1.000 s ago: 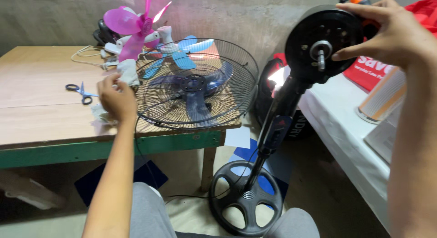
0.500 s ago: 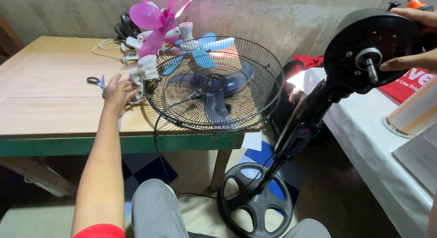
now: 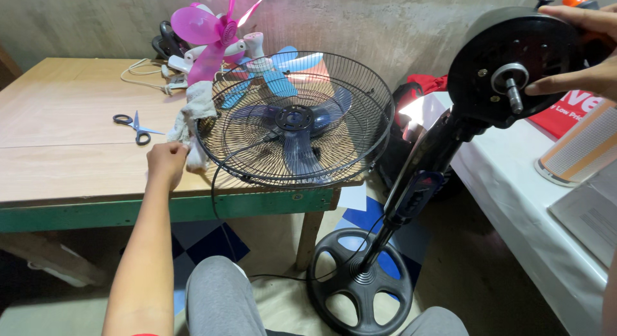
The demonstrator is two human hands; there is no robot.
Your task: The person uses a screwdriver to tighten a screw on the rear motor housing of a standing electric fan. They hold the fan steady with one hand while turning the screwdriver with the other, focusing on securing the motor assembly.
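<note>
The wooden worktop [image 3: 71, 111] with its green front edge fills the left side. A second surface under a white cloth [image 3: 514, 182] runs along the right. Between them stands a black pedestal fan stand [image 3: 411, 194] on a round spoked base [image 3: 360, 278] on the floor. Its motor head [image 3: 514, 66], with a bare metal shaft, is tilted towards the camera. The right hand [image 3: 578, 50] is closed around the motor head, fingers over its top edge and thumb beside the shaft. On the worktop lies 1 black wire fan guard [image 3: 295, 117] with a blue blade [image 3: 302, 127] inside it. Behind it sit a pink fan blade [image 3: 212, 27] and a light blue blade [image 3: 276, 69]. The left hand [image 3: 166, 162] is closed on a white rag [image 3: 196, 114] beside the guard's left rim. Blue-handled scissors [image 3: 135, 127] lie further left, well apart.
</note>
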